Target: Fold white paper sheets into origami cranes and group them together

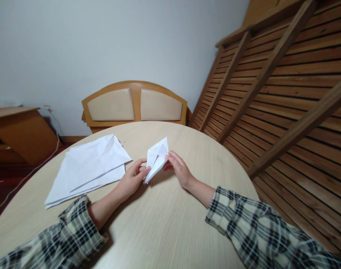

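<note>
Between my two hands is a piece of folded white paper [156, 155], tilted, with a pointed top and a flap standing partly apart along its middle. My left hand [135, 175] pinches its lower left edge, thumb on the near face. On the other side, my right hand [180, 168] grips the right edge between thumb and fingers. Some fingertips of both hands are hidden behind the paper. To the left of my left hand lies a stack of white paper sheets [89, 164], the top ones creased.
The round, light wooden table [159, 235] carries the paper. Behind it stands a headboard [135, 101] with two cream panels. Wooden slats [271, 97] lean along the right. A desk [22, 134] and a white cable [47, 158] are at the left.
</note>
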Tool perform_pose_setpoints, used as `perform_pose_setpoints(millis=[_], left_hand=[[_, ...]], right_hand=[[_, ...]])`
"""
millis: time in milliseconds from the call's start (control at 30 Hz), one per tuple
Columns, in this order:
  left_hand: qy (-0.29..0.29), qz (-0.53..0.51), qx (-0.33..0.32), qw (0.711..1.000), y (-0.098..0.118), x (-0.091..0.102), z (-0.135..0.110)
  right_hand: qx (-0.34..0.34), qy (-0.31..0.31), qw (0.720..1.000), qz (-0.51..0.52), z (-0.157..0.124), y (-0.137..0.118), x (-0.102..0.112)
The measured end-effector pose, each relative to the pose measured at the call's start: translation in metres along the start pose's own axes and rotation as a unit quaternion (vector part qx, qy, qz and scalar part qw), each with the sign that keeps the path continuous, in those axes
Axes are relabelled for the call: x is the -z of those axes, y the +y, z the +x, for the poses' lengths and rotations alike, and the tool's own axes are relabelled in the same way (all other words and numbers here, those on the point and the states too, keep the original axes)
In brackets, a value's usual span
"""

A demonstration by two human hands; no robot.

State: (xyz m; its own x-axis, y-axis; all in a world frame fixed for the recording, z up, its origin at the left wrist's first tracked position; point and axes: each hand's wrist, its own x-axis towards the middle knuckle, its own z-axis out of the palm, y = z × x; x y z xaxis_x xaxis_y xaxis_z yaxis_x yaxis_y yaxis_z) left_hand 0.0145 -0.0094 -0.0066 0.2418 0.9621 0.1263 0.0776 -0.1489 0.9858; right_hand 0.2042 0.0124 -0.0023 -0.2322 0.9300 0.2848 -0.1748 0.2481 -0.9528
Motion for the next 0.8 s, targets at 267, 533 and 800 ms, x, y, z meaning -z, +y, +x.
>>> perform_pose_setpoints(millis=[267, 533, 800], left_hand=[[0.054, 0.002, 0.005, 0.999, -0.002, 0.001, 0.001], [0.047, -0.025, 0.026, 0.998, 0.005, -0.002, 0.001], [0.074, -0.047, 0.034, 0.996, -0.001, -0.001, 0.0]], right_hand=[[-0.05, 0.004, 0.998, 0.04, 0.001, 0.005, 0.0], [-0.022, 0.008, 1.0, -0.02, 0.002, 0.007, 0.001], [-0.048, 0.032, 0.998, 0.003, 0.003, 0.009, 0.003]])
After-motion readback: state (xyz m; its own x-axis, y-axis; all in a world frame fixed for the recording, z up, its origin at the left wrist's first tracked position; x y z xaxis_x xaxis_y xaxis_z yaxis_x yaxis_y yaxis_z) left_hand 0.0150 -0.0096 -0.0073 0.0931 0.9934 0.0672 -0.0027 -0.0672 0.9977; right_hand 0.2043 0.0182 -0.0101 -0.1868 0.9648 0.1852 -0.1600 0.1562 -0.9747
